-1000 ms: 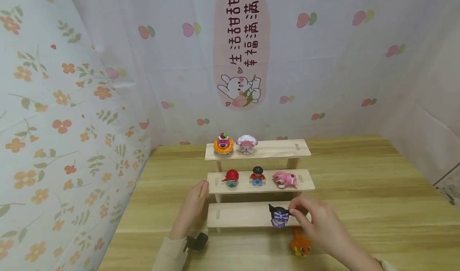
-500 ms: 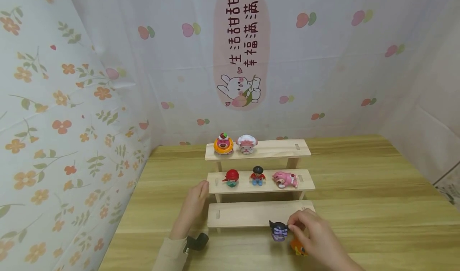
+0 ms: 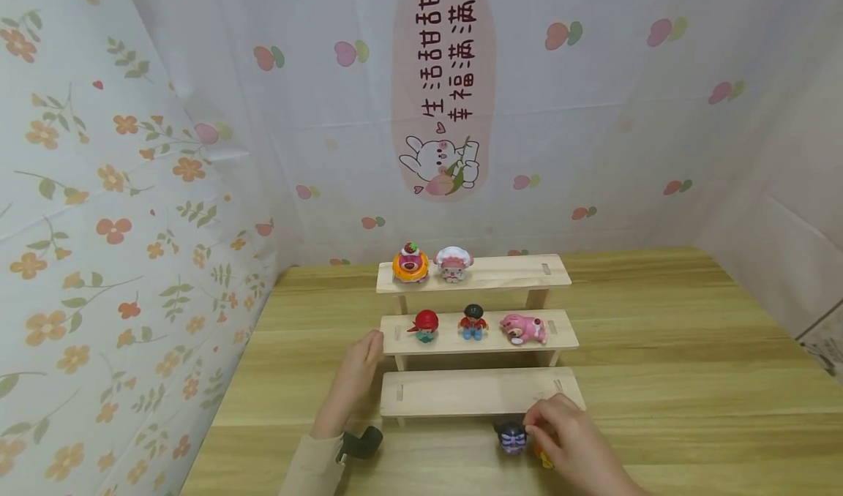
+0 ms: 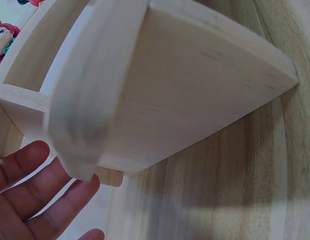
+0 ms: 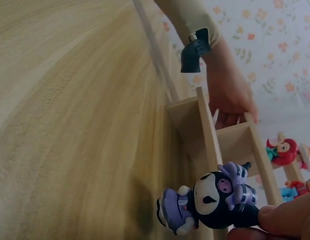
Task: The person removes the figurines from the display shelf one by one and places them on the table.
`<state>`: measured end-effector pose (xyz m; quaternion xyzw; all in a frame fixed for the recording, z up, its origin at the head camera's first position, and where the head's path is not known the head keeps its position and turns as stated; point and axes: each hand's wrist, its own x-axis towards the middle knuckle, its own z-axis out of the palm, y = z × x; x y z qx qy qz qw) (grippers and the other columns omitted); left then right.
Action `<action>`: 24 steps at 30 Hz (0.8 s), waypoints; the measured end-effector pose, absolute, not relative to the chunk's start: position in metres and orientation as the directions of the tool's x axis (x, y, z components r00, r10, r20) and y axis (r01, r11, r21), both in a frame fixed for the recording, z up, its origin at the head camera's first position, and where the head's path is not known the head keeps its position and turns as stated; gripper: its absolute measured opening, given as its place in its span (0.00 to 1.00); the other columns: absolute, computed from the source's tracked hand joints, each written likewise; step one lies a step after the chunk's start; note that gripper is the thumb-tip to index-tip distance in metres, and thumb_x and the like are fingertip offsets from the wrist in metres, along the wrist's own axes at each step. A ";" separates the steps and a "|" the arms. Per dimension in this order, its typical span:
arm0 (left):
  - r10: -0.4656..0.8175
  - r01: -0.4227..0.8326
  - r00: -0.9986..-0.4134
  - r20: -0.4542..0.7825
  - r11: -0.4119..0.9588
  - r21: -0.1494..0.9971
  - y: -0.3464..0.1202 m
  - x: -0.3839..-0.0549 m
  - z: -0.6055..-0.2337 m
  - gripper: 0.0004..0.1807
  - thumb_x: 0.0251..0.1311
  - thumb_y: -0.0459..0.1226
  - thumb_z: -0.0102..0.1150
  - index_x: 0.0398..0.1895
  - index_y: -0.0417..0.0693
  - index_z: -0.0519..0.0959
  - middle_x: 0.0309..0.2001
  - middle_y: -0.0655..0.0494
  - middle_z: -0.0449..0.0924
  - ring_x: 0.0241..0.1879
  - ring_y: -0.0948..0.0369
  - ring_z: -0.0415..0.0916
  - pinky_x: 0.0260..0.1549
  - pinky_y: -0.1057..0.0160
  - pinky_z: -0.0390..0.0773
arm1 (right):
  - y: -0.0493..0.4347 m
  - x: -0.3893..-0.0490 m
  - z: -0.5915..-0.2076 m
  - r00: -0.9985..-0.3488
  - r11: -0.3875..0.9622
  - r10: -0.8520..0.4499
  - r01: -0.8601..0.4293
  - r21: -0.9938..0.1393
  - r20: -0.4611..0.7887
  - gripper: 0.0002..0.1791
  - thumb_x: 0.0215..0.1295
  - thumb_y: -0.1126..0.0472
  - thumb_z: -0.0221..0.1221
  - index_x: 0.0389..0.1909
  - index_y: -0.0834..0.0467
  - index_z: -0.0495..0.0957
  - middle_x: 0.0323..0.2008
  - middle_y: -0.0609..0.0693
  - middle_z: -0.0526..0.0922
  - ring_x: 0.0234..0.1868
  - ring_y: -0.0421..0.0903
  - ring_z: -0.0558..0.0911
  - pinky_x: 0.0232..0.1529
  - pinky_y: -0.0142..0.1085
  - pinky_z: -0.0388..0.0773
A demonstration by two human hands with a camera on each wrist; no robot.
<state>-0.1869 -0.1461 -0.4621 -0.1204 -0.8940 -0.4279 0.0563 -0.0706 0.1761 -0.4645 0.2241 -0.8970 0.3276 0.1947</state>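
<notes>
My right hand (image 3: 568,437) pinches a black-and-purple toy figurine (image 3: 511,438) by one ear, in front of the lowest step of a wooden three-tier shelf (image 3: 474,393). In the right wrist view the figurine (image 5: 207,202) shows a purple bow and dress, with thumb and finger (image 5: 282,220) at its ear. An orange toy (image 3: 543,455) is mostly hidden behind the right hand. My left hand (image 3: 358,364) is at the left end of the middle step. In the left wrist view its fingers (image 4: 49,195) are loosely extended, fingertips right at the wooden edge.
On the middle step stand a red-haired figurine (image 3: 425,326), a figurine in a red jacket (image 3: 473,322) and a pink lying figurine (image 3: 523,328). The top step bears an orange-ringed figurine (image 3: 410,265) and a white-capped figurine (image 3: 453,264). Patterned cloth (image 3: 316,152) hangs behind the table.
My right hand has carried the black-and-purple figurine from over the lowest step down and nearer to me, in front of the shelf. It now covers most of the orange toy. The left hand has stayed put.
</notes>
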 end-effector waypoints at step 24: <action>0.156 0.244 -0.970 0.187 0.589 0.770 -0.145 -0.186 -0.462 0.19 0.75 0.40 0.36 0.23 0.44 0.63 0.19 0.59 0.56 0.21 0.63 0.56 0.21 0.67 0.61 | 0.180 -0.070 -0.476 -0.822 0.685 -0.298 -0.538 -0.490 0.486 0.14 0.49 0.67 0.70 0.28 0.48 0.75 0.28 0.39 0.77 0.31 0.30 0.69 0.28 0.26 0.71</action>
